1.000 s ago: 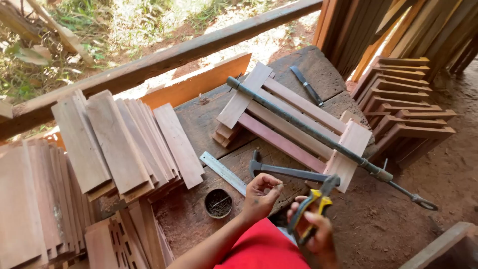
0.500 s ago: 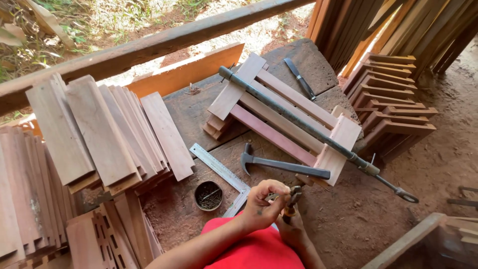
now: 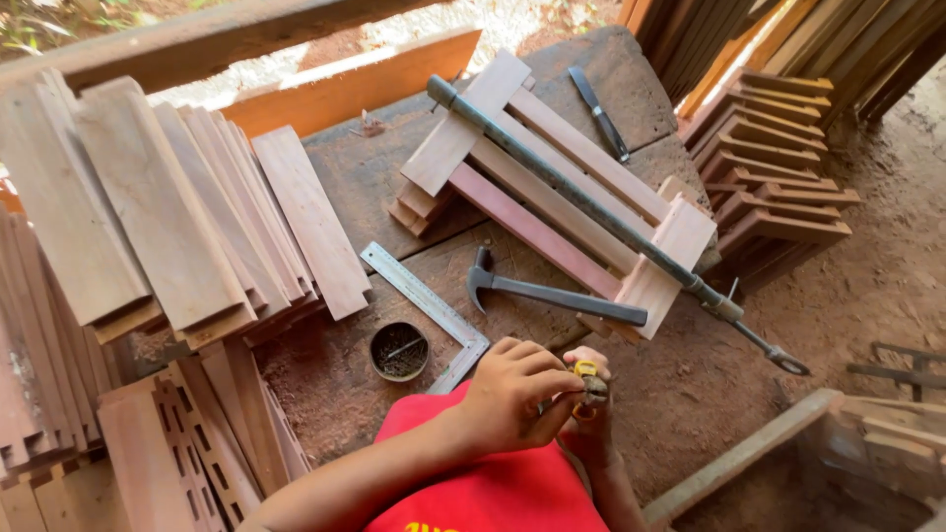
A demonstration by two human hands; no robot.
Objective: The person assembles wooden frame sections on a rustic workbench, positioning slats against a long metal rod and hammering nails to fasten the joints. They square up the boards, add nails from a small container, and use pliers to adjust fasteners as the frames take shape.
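Head view: left hand (image 3: 512, 399) and right hand (image 3: 591, 419) pressed together, pinching yellow-handled pliers (image 3: 588, 382) (stiff, light, probably best gripped by the handles). Just beyond lies hammer (image 3: 557, 293); farther, bar clamp (image 3: 591, 207) across wooden frame (image 3: 552, 187).

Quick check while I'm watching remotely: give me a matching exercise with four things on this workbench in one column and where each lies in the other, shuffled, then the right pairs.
Things:
1. hammer
2. steel square
3. small round tin
4. bar clamp

Places:
A. laid along the top of the wooden frame
B. just left of the square's corner, near the hands
C. flat on the bench between the frame and the hands
D. between the plank stack and the hammer

Pairs: 1-C, 2-D, 3-B, 4-A
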